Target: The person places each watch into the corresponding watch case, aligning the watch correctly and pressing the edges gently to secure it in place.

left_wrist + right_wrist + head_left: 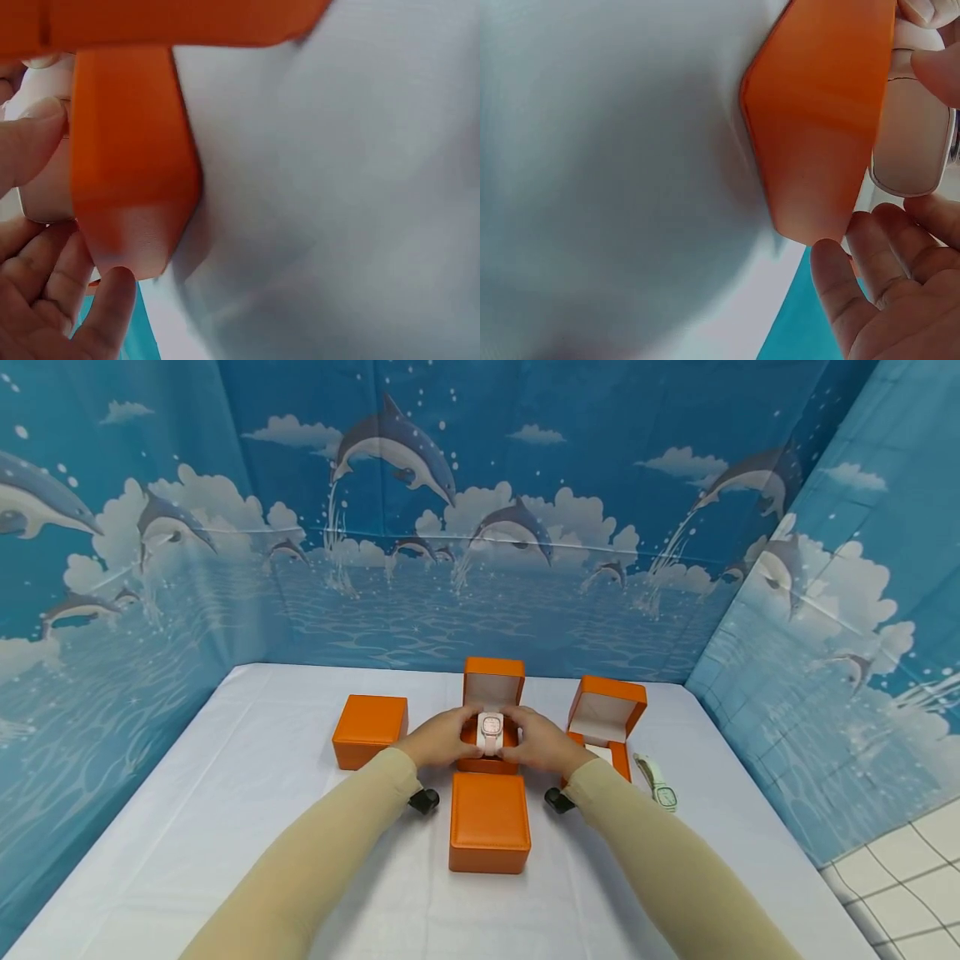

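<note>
A watch [491,727] with a pale pink strap and a square face sits wrapped on a white watch cushion [911,139], at the opening of the middle orange watch box [487,766]. That box stands with its lid raised. My left hand [442,739] grips the cushion from the left, thumb on its near side, as the left wrist view shows. From the right, my right hand [543,743] pinches the same cushion between thumb and fingers. Other fingers of both hands spread along the box's sides. The box's inside is mostly hidden behind the hands and watch.
A closed orange box [491,814] stands right in front of the open one, between the forearms. Another closed box [371,727] is at the left. At the right, an open box [606,710] shows a white inside, with a pale green watch [658,783] lying beside it.
</note>
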The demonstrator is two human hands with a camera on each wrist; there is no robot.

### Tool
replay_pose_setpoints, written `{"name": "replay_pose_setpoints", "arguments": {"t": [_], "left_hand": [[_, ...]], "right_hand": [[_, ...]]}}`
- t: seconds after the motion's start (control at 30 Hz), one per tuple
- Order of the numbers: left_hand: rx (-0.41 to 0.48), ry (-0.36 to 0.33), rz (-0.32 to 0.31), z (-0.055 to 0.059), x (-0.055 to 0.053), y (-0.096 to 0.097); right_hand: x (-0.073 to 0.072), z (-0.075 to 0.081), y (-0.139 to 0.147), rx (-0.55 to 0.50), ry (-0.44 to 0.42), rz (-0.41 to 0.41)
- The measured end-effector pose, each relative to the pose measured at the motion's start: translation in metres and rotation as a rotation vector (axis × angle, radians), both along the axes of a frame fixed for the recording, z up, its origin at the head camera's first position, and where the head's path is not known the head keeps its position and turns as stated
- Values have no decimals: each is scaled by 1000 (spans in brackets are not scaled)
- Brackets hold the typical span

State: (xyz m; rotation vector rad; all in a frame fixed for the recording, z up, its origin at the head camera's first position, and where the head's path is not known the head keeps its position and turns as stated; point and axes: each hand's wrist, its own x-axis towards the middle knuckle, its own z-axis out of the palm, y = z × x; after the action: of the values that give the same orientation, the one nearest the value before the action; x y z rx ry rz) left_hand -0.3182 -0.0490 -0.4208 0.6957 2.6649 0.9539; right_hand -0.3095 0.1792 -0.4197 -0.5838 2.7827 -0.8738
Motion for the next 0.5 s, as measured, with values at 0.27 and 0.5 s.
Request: {"name": "replay_pose_setpoints", "arguments": {"t": [0.27, 0.5], "left_hand": [[-62, 28, 1, -2, 0, 2], [-87, 29, -11, -4, -2, 2]], "right_hand": [[-1, -5, 0, -6, 6, 21], [-2, -6, 1, 31, -11, 14]]}}
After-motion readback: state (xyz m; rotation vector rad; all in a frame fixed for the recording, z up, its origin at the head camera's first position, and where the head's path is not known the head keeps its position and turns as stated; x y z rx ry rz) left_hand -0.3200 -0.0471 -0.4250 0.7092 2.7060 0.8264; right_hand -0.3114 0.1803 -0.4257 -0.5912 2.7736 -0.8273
